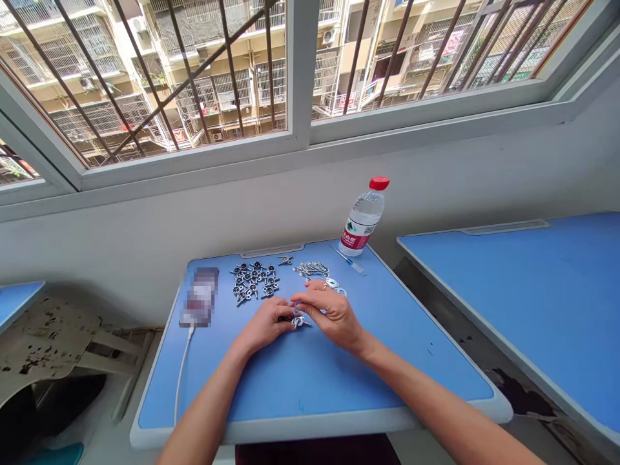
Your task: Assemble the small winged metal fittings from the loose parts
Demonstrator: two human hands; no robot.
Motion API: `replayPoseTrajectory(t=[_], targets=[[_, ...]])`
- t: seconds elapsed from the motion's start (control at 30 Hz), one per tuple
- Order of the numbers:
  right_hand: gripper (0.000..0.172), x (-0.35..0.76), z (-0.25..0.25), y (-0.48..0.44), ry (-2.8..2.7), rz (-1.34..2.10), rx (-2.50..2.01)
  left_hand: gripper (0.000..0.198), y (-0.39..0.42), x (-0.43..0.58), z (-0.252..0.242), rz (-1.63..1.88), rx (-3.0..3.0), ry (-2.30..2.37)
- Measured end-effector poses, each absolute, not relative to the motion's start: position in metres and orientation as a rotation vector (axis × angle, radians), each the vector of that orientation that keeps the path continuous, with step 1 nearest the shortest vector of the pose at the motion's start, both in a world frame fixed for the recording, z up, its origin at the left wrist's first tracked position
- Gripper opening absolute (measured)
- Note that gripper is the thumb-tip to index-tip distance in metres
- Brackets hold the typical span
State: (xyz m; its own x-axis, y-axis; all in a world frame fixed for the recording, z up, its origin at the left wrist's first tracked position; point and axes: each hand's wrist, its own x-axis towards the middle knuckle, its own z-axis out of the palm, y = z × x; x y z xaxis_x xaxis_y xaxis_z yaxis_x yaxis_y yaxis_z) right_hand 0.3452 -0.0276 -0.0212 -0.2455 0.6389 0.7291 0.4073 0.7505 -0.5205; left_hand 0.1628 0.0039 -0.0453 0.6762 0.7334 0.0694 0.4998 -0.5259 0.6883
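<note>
My left hand (pixel 268 325) is closed over the blue desk, its thumb and fingers pinching a small silvery metal part (pixel 299 321) with a thin pin sticking out to the right. From the other side my right hand (pixel 336 316) reaches in, a ring on one finger. Its thumb and index finger are pressed together just above that part; what lies between them is too small to make out. Behind my left hand are several small metal pieces (pixel 254 278) with dark round centres and pin-like arms. Small silvery links (pixel 312 268) and pale washer-like rings (pixel 332 283) lie beyond my right hand.
One similar metal piece (pixel 285 259) lies apart near the desk's back. A water bottle (pixel 361 223) with a red cap stands at the back right, beside a pen-like tool (pixel 349 259). At left lies a blurred phone (pixel 199 297) with a white cable (pixel 182 368).
</note>
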Motion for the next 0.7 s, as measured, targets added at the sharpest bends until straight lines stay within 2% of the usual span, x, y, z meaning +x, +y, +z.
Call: replayPoseTrajectory(t=[0.7], targets=[[0.016, 0.3432, -0.0202, -0.0297, -1.873, 0.184, -0.833, 0.008, 0.0032, 0.1632, -0.044, 0.485, 2.236, 0.932]])
